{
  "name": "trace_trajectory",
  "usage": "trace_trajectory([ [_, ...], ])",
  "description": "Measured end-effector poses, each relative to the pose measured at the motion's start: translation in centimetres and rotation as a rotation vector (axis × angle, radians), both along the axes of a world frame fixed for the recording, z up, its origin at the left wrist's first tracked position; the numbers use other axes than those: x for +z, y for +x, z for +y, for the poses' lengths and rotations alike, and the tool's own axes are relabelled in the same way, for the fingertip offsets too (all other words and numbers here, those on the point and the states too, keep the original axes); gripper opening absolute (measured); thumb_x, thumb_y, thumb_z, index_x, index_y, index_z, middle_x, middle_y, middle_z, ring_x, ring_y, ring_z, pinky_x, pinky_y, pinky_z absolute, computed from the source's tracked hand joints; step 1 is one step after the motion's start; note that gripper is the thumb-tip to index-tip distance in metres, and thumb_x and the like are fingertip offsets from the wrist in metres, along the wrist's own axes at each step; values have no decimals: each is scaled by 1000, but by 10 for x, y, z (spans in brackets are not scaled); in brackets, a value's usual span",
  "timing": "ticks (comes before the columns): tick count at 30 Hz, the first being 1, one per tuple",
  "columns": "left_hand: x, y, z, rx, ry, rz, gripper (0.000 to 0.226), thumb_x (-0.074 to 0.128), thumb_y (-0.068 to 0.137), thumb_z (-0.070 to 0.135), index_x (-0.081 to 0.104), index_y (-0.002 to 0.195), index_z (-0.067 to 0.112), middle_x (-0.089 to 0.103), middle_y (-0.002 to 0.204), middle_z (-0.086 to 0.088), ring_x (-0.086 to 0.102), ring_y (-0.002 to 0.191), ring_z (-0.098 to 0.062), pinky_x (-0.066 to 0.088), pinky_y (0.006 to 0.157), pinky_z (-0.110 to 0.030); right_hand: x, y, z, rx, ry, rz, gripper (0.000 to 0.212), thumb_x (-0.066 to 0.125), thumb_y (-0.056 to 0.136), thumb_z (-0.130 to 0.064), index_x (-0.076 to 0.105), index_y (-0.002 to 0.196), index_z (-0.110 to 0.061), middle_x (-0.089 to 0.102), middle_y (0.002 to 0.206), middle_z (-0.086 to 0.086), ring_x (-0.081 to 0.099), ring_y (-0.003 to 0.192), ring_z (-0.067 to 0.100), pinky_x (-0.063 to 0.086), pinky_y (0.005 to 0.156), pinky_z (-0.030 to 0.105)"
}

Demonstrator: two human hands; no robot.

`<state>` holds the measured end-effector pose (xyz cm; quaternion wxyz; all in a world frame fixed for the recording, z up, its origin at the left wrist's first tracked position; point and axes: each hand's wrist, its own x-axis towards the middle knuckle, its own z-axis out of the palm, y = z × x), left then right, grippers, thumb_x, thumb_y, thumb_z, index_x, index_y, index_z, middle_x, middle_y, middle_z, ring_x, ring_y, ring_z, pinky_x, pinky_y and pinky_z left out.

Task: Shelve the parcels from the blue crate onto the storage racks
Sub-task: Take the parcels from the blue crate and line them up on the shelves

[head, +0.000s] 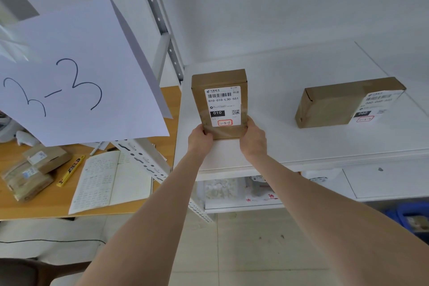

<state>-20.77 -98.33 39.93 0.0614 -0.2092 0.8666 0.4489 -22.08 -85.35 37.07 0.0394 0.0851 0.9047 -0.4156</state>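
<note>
Right, I'm at the placing step. The parcel, a flat cardboard box with its postal label facing up, sits at the left end of the white rack shelf, close to the corner upright. My left hand grips its near left corner and my right hand grips the near right corner, fingers curled round the edges and thumbs on top. The box looks to be lying flat on the board, though I cannot tell whether its near end is fully down.

A second parcel lies on the same shelf, well apart to the right. The blue crate is only partly in view, low on the right by the floor. A paper sign marked 3-3 hangs at the left.

As I judge it, the next move is small. I need to settle the box square and a little further from the front edge, then loosen both hands and draw them back without dragging it. After that I go down to the crate for another.
</note>
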Motion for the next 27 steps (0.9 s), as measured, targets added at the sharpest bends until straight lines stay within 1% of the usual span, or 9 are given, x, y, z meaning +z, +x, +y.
trace_trajectory([
  [8,-3,0,1,-5,-51,-27,45,34,91,3,47,134,10,58,128,-11,52,116,-32,44,99,-42,3,6,2,24,-14,-61,62,39,89,2,26,148,-10,54,130,16,49,120,35,42,102,42],
  [12,-5,0,-1,31,-26,-70,53,38,94,8,29,147,11,45,144,-10,42,132,-28,38,108,-40,4,7,2,37,-11,-60,61,40,88,2,28,147,-9,53,132,15,48,122,34,40,103,40],
  [14,-4,4,-1,76,9,-78,55,40,96,10,23,148,10,40,147,-11,38,135,-28,36,108,-37,5,9,4,31,1,-68,62,41,90,2,25,149,-9,49,136,15,45,126,33,37,104,38],
  [16,-4,12,-1,137,16,-92,51,41,95,11,28,145,9,44,143,-12,43,130,-29,39,101,-35,8,13,8,24,12,-81,63,44,91,1,22,149,-10,43,142,13,43,129,31,36,105,37],
  [18,-4,22,-1,200,8,-119,44,44,93,11,38,136,5,51,133,-13,51,119,-32,45,91,-33,12,19,14,15,21,-86,62,45,92,-2,23,149,-12,39,144,12,42,129,30,37,103,37],
  [20,-5,32,4,226,2,-120,32,46,89,14,53,119,4,61,116,-15,62,102,-33,53,87,-35,17,26,25,-4,38,-74,60,46,92,-3,25,148,-13,38,144,11,43,128,29,39,102,38],
  [22,1,37,18,149,-47,-66,25,47,86,17,62,102,5,68,96,-15,66,86,-32,58,78,-41,24,34,38,-27,56,-42,59,46,92,-3,28,147,-14,39,143,10,43,128,28,40,103,38],
  [24,13,39,41,34,-116,5,24,46,87,19,63,95,3,68,89,-14,65,84,-32,57,75,-37,32,43,54,-50,80,-6,58,45,92,-3,30,146,-16,38,144,8,43,127,26,42,102,38],
  [27,32,38,86,-165,-178,115,22,49,90,16,60,107,6,66,102,-11,61,97,-28,48,77,-31,44,57,85,-118,131,33,56,44,91,-3,33,143,-18,39,143,6,41,126,25,42,97,38],
])
